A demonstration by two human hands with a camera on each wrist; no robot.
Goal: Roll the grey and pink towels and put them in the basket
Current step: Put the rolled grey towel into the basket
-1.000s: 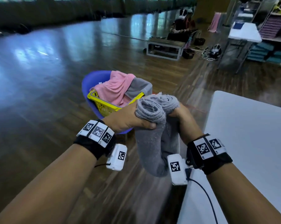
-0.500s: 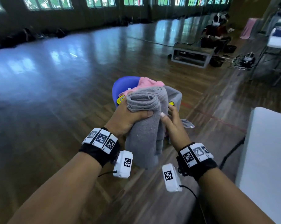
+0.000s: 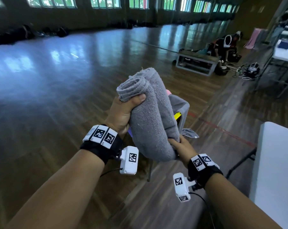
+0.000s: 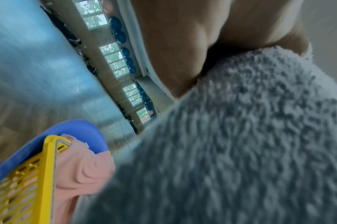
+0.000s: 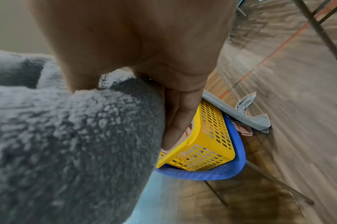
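Note:
A rolled grey towel [image 3: 150,116] is held up in the air over the yellow basket [image 3: 177,115], hiding most of it. My left hand [image 3: 126,109] grips the roll near its upper end, thumb across the spiral. My right hand [image 3: 179,146] grips its lower end from beneath. The basket [image 5: 208,136] sits on a blue chair [image 5: 231,169]. A pink towel [image 4: 83,169] lies in the basket [image 4: 29,181], and another grey towel [image 5: 240,115] hangs over its far rim. The held towel [image 4: 231,144] fills the left wrist view, and the same grey towel [image 5: 68,144] fills half the right wrist view.
A white table [image 3: 277,171] stands at the right. Wooden floor stretches to the left and ahead. Far back right are a low bench [image 3: 196,63], a seated person [image 3: 226,45], cables and another table.
Both hands have carried the rolled grey towel forward over the basket and tilted it up. My right hand slid from its top end down to its lower end.

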